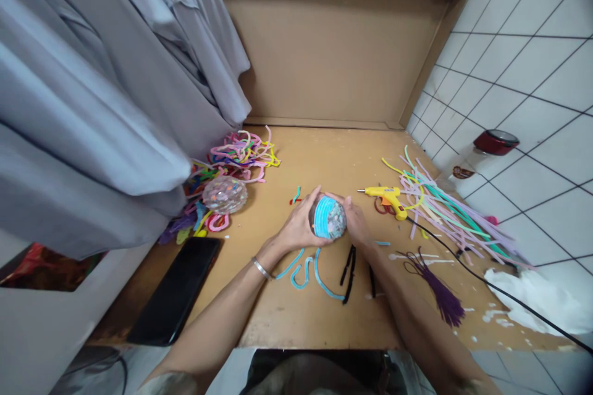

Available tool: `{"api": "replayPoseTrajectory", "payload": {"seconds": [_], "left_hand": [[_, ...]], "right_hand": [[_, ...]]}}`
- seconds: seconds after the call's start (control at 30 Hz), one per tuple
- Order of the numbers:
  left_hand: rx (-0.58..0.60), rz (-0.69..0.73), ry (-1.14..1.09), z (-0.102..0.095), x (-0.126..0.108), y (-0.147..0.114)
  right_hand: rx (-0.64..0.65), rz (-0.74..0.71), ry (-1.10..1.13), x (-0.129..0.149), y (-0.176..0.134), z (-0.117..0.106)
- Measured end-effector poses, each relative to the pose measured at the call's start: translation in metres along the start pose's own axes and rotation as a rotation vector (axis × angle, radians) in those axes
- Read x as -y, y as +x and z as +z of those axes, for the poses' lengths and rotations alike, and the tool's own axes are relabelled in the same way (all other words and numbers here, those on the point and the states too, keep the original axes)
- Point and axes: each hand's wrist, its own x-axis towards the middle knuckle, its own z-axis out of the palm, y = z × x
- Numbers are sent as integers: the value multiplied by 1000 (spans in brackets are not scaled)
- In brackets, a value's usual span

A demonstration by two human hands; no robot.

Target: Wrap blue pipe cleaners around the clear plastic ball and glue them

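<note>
Between both hands, above the middle of the table, is a round ball (330, 218) with rows of light blue pipe cleaner across its left part and a glittery, speckled surface on its right. My left hand (296, 222) wraps around its left side, and my right hand (356, 221) grips it from the right. Close to my wrists lie loose blue pipe cleaners (301, 274) and black pipe cleaners (348, 274). A short blue and red piece (296, 195) rests just behind my left hand.
A yellow glue gun (388, 199) with a black cord lies right, beside long pipe cleaners (445, 210). A purple tassel (438, 290), white tissue (532, 299) and red-lidded jar (482, 157) are nearby. Left are a clear ball (225, 194), tangled pipe cleaners (241, 151) and black phone (178, 290).
</note>
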Motion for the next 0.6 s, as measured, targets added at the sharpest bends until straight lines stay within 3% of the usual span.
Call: {"api": "replayPoseTrajectory", "payload": {"seconds": [0.37, 0.6], "left_hand": [[32, 49, 42, 1, -3, 0], [52, 9, 223, 5, -4, -2]], "right_hand": [[31, -152, -129, 0, -1, -1], [72, -251, -292, -5, -2, -4]]}}
